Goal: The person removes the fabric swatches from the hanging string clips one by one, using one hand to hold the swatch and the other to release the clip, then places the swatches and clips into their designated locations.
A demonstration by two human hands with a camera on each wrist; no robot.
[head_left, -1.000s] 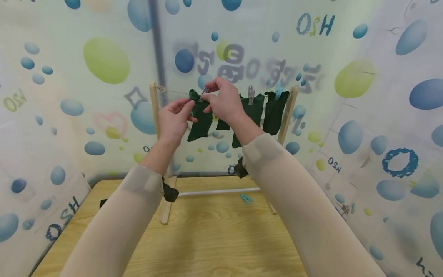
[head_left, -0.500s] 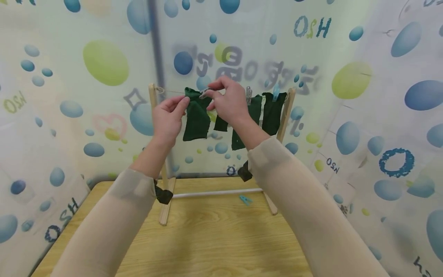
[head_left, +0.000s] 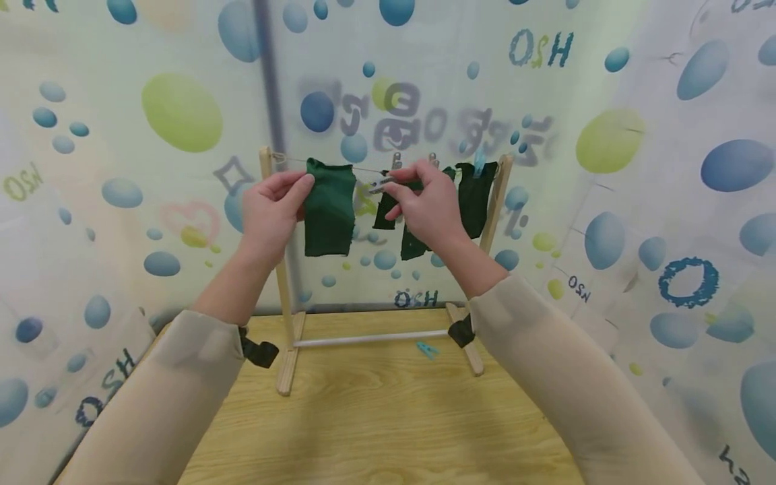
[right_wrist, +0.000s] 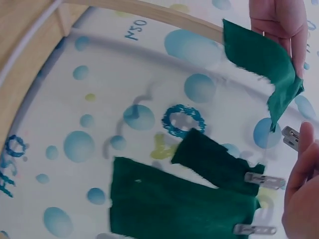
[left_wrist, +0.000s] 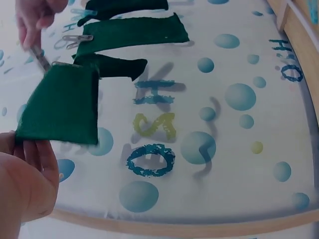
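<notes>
My left hand (head_left: 271, 209) pinches the upper left corner of a green cloth (head_left: 330, 212), which hangs at the line (head_left: 366, 170) near the left post. Between the thumb and fingers of my right hand (head_left: 432, 205) is a grey see-through clothespin (head_left: 380, 184), apart from that cloth. The right wrist view shows the clothespin (right_wrist: 291, 138) just below the cloth's (right_wrist: 261, 55) drooping corner. To the right hang a narrow dark green cloth (right_wrist: 214, 162) and a wider one (right_wrist: 174, 199), each with a clear clothespin. My right hand partly hides them in the head view.
A dark cloth (head_left: 475, 195) hangs by a blue clothespin (head_left: 479, 164) beside the right wooden post (head_left: 500, 188). The left post (head_left: 282, 276) stands opposite, and a white rod (head_left: 370, 338) joins the base. Another blue clothespin (head_left: 427, 349) lies on the wooden table (head_left: 364, 417).
The clothespin has come off the left cloth and moved right with my right hand. My left hand has shifted left with the cloth's corner, and the cloth now hangs flatter and spread out.
</notes>
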